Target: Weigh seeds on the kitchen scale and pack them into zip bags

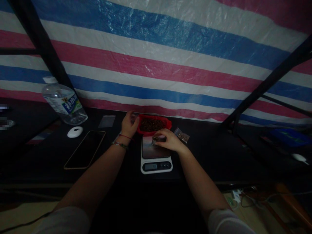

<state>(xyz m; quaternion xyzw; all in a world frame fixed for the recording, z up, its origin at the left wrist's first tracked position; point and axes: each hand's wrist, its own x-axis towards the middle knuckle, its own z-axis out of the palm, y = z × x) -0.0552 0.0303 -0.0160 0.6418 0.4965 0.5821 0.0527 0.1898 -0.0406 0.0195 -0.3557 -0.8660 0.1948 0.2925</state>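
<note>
My left hand (130,126) is at the left end of a red tray (168,123), its fingers curled around a bit of clear plastic (134,117) that looks like a small bag. Many small brown pieces (152,124) fill the tray. Pinched in my right hand (169,139) is a small round metal cup (154,140) with some brown contents, over the plate of a white kitchen scale (143,165). Whether the cup touches the plate I cannot tell. The scale's display is too small to read. A small zip bag of brown pieces (182,136) lies just beyond my right wrist.
To the left are a flat clear zip bag (107,121), a phone (85,150), a white earbud-case-like object (75,132) and a large plastic bottle (64,102). A striped tarp (156,71) hangs behind the black table (207,162). Dark frame bars (263,84) slant at both sides.
</note>
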